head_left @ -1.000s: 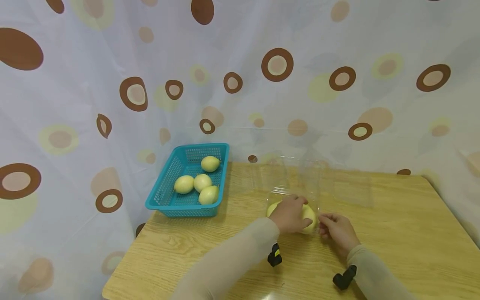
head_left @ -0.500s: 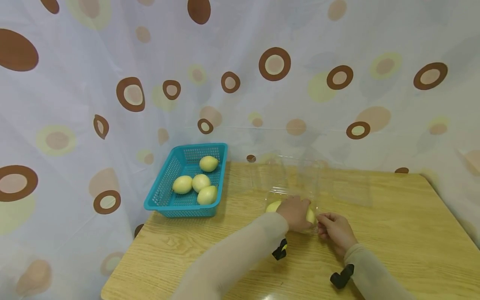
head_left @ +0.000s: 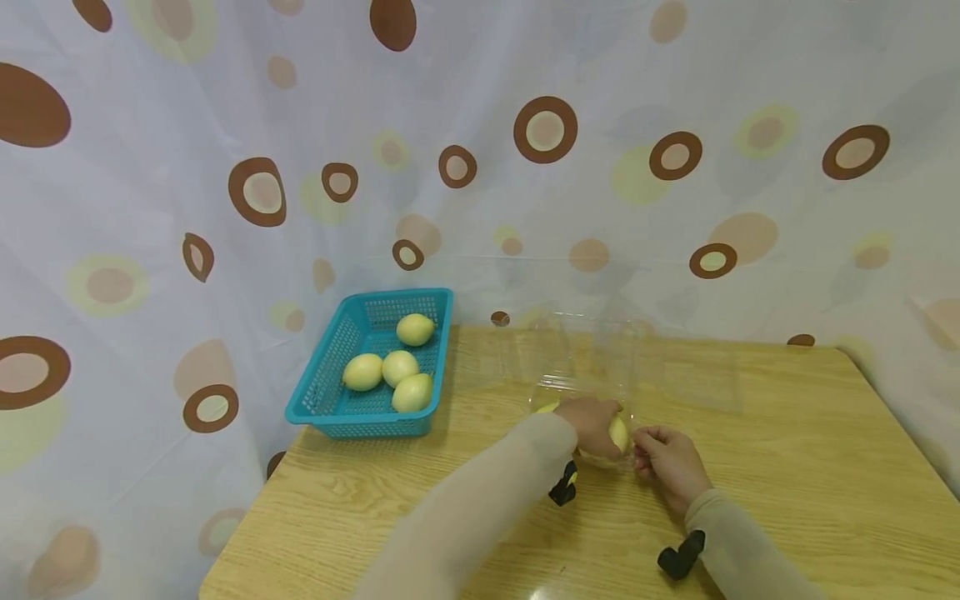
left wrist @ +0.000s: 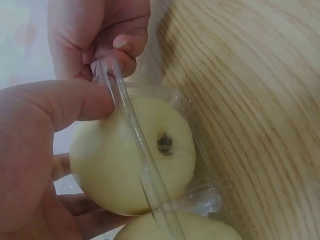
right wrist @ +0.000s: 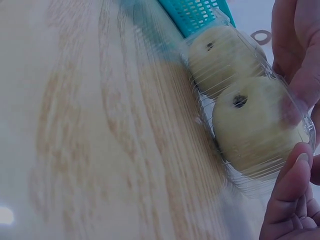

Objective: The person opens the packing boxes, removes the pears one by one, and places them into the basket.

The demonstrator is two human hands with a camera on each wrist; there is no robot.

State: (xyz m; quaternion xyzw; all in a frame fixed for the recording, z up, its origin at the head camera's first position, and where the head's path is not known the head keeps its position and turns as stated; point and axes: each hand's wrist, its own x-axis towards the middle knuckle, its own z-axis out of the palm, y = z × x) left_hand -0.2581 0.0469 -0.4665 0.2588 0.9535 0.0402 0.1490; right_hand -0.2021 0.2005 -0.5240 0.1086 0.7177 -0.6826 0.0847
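Note:
A clear plastic clamshell box [head_left: 567, 383] stands on the table with its lid raised at the back. Inside it, in the right wrist view, lie pale yellow pears, one nearer [right wrist: 252, 127] and one behind it [right wrist: 220, 57]. My left hand [head_left: 590, 423] reaches over the box and grips the nearer pear, thumb on one side and fingers curled round the other. At the box's right front corner, my right hand [head_left: 675, 468] pinches the plastic rim between thumb and fingers. The left wrist view shows that rim [left wrist: 140, 135] crossing in front of the held pear.
A blue-green perforated basket [head_left: 300, 410] with several pears stands at the left of the wooden table [head_left: 810, 467]. More faint clear plastic [head_left: 701, 379] lies behind and right of the box. A patterned curtain hangs along the back.
My left hand has shifted slightly right and settled lower over the pear in the box. My right hand keeps its hold on the corner. The whole head view has drifted slightly.

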